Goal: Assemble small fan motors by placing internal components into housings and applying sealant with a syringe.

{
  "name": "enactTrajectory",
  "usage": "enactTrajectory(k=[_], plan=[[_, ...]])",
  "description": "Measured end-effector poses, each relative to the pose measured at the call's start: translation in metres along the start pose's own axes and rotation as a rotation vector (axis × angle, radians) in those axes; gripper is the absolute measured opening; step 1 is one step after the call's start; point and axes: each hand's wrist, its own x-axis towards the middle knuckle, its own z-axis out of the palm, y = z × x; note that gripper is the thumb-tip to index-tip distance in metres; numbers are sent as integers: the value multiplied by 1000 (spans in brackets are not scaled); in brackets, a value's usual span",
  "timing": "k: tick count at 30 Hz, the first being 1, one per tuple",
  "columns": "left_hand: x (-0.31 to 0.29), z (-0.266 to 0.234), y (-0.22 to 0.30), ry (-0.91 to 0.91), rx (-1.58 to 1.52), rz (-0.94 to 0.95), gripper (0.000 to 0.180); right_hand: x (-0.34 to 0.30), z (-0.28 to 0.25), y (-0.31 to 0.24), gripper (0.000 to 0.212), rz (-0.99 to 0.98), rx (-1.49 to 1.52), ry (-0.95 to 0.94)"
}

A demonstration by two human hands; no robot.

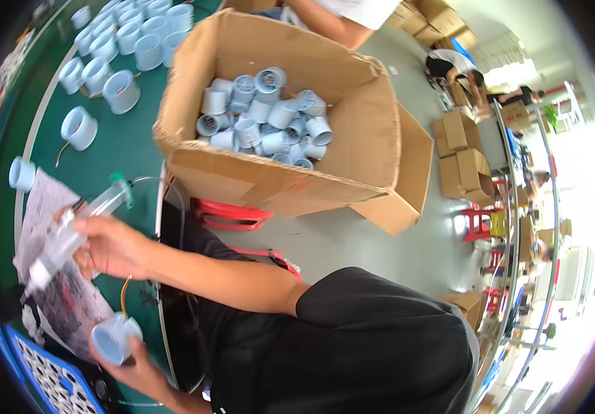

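Note:
My right hand (114, 247) is wrapped round a large clear dispensing syringe (66, 241). The syringe slants, with its green-capped end up and its white lower end toward the table's left side; a thin clear hose runs from the cap. Lower down, my left hand (135, 366) grips a light blue plastic cup (112, 338), its open mouth facing up and left. Red and yellow wires (124, 297) stick out beside this cup. The syringe's end is apart from the cup. Beneath both hands lies a stained sheet of paper (70, 303) on the green table (121, 145).
More blue cups (121, 92) stand on the table's far part, some trailing wires. A large cardboard box (277, 169) beside the table holds many cups. A blue tray with round holes (52, 372) is at lower left. Red stools (232, 214) and other people are around.

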Motion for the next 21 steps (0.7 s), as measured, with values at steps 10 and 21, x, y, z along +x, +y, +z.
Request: enactTrajectory(k=[10, 21], plan=[[-9, 18, 13, 43, 192, -93, 63, 9, 24, -14, 45, -57, -76, -185], [-10, 4, 8, 24, 140, -6, 59, -47, 64, -38, 44, 35, -1357, -306]])
